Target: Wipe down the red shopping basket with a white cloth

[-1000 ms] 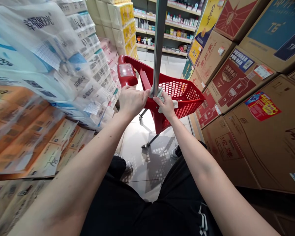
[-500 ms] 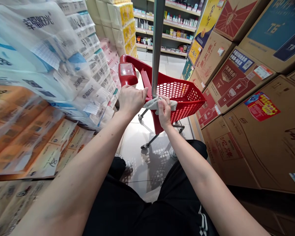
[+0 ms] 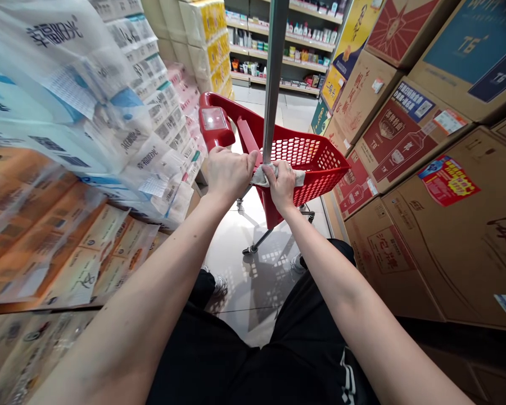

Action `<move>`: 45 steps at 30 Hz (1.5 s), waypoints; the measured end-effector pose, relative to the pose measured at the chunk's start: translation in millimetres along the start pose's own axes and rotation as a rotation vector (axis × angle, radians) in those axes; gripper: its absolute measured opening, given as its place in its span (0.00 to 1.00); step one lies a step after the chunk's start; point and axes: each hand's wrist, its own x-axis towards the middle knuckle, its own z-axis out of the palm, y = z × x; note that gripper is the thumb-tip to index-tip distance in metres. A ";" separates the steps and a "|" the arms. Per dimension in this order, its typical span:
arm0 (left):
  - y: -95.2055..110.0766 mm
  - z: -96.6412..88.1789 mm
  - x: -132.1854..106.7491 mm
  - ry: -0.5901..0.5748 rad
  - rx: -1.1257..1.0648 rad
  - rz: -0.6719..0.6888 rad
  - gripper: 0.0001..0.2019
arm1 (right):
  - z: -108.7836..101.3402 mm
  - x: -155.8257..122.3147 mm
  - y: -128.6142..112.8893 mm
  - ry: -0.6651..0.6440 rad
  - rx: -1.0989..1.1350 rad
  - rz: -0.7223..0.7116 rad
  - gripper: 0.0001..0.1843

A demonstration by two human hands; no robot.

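A red shopping cart (image 3: 326, 183) with a perforated basket stands in front of me, turned at an angle. My left hand (image 3: 230, 173) is closed round the cart's handle, just below a red handle end piece with a pale panel (image 3: 215, 119). The bar itself is mostly hidden under the fingers. Beside it, my right hand (image 3: 283, 184) grips a pale grey cloth (image 3: 299, 178) and presses it on the near edge of the cart, at the foot of an upright metal pole (image 3: 275, 79). Part of the cloth is covered by the fingers.
Wrapped tissue packs (image 3: 152, 95) are stacked high on the left, with orange packs (image 3: 37, 225) lower down. Cardboard cartons (image 3: 447, 242) form a wall on the right. Shelves of bottles (image 3: 303, 53) stand at the back. Cart casters (image 3: 250, 250) rest on the tiled floor near my feet.
My right hand has shifted slightly, its thumb now lying further left over the cloth, which looks more bunched against the edge. My left hand keeps its grip. The cart has barely moved in view.
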 end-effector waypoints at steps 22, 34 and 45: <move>-0.3 0.4 -6.3 0.084 0.031 0.032 0.25 | 0.3 -2.4 -17.6 0.072 0.272 -0.046 0.25; -20.0 -25.1 12.9 -0.138 -0.147 0.075 0.32 | -10.5 8.0 7.9 -0.103 0.320 -0.077 0.21; -28.0 -8.9 10.3 -0.093 -0.082 0.091 0.27 | -19.6 3.0 9.0 -0.107 0.336 -0.030 0.19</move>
